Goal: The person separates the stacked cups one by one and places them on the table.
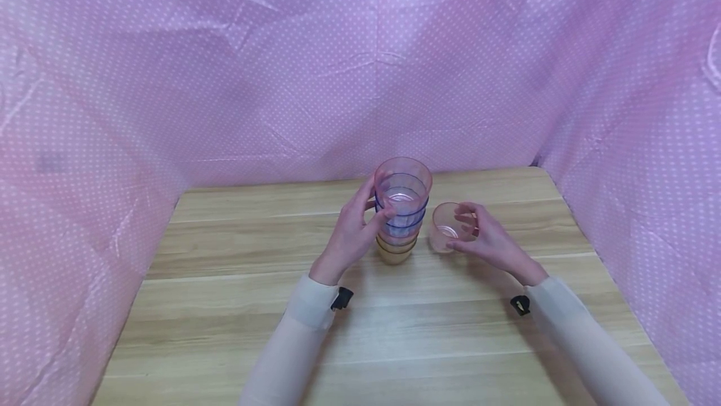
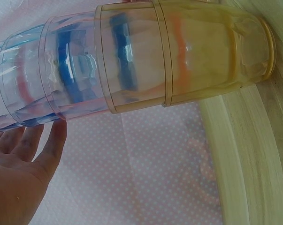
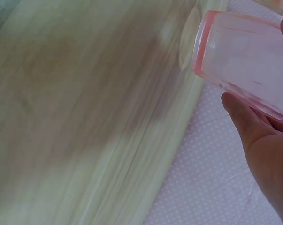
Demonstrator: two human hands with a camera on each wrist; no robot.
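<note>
While the left hand (image 1: 350,234) clasps a translucent pink-blue-amber cup stack (image 1: 402,226), the right hand (image 1: 494,241) grips one pink cup (image 1: 442,231)

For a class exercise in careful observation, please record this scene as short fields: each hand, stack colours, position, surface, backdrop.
Left hand: holds the cup stack
Right hand: fingers and thumb around a single pink cup
Stack colours: pink rim on top, blue rims beneath, yellow at bottom
Position: single cup right of stack
Surface: wood-grain table
Backdrop: pink dotted cloth
</note>
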